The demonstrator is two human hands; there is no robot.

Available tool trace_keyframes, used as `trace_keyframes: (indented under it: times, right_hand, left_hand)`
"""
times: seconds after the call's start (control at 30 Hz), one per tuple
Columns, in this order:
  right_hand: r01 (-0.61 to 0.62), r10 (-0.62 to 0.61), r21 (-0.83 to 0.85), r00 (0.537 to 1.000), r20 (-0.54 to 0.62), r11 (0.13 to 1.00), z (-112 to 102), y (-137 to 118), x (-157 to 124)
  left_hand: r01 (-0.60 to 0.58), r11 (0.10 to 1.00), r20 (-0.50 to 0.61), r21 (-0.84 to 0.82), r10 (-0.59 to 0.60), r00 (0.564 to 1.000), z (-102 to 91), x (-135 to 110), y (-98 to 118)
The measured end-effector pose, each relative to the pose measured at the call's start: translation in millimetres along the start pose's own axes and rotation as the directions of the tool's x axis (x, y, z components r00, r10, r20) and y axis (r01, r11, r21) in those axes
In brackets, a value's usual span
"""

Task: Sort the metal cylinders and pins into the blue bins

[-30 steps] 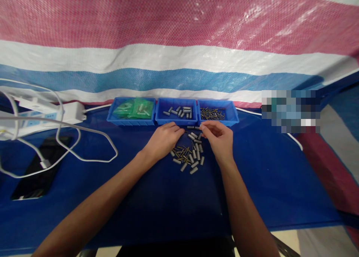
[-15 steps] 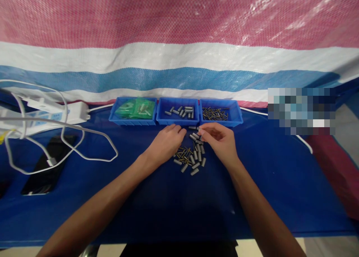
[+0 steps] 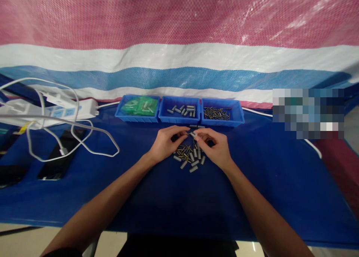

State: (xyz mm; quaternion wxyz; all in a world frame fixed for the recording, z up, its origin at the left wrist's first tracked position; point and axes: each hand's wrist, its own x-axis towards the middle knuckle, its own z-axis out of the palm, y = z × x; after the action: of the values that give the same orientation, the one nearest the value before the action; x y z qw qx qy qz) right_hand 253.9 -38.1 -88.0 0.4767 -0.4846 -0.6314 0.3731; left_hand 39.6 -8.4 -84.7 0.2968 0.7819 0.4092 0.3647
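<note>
My left hand (image 3: 165, 143) is closed, thumb and forefinger pinching what looks like a thin metal pin (image 3: 190, 133). Facing it, my right hand (image 3: 215, 145) pinches a small grey cylinder (image 3: 193, 135) between its fingertips. The pin's tip and the cylinder are close together; I cannot tell if they touch. Just below the hands lies a loose pile of brass-and-dark pins (image 3: 183, 151), with several grey cylinders (image 3: 193, 169) around its right and front sides. A couple more cylinders (image 3: 201, 127) lie beyond the fingers, partly hidden.
Three blue bins stand in a row behind: the left bin (image 3: 137, 119) has green bags, the middle bin (image 3: 178, 120) grey cylinders, the right bin (image 3: 223, 122) thin pins. To the left are a power strip (image 3: 86, 109), white cables (image 3: 98, 155) and a black phone (image 3: 57, 161).
My left hand has lifted from beside the pins and its fingertips now pinch a pin. My right hand has moved slightly left, toward it, with a cylinder. The view has shifted a little.
</note>
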Motion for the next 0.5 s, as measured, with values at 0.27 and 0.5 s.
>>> trace_keyframes:
  times: [0.27, 0.5]
  right_hand:
    - [-0.029, 0.03, 0.03, 0.999, -0.018, 0.999, 3.7, -0.5, -0.3]
    - [-0.129, 0.129, 0.1, 0.992, 0.001, 0.987, 5.6, -5.0, -0.8]
  left_hand:
    - [0.114, 0.963, -0.053, -0.245, -0.131, 0.99, -1.8, -2.9, -6.1]
    - [0.052, 0.98, -0.029, -0.192, -0.059, 0.998, -1.6, -4.0, -3.9]
